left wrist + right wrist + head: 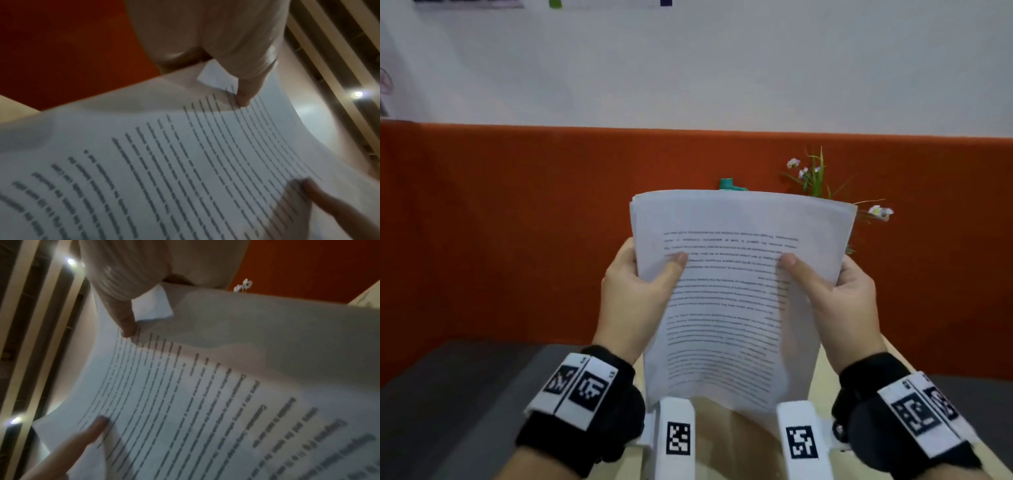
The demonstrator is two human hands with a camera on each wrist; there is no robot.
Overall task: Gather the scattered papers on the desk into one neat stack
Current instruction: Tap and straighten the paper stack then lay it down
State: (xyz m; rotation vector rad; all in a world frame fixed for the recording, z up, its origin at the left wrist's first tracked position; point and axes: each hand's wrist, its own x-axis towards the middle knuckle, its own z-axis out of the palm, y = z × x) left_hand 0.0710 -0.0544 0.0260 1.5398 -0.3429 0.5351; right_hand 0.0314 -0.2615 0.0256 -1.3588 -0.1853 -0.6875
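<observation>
The left hand (631, 291) and right hand (847, 298) each pinch a side of the papers (736, 291), thumbs on the printed face, holding the sheaf upright above the desk (722, 421), apparently to square its edges before the orange partition (517, 222).

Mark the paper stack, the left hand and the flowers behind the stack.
paper stack (726, 325), head view, middle of the printed top sheet.
left hand (633, 291), head view, back of the hand below the thumb.
flowers (812, 174), head view, stems above the stack's top edge.
</observation>
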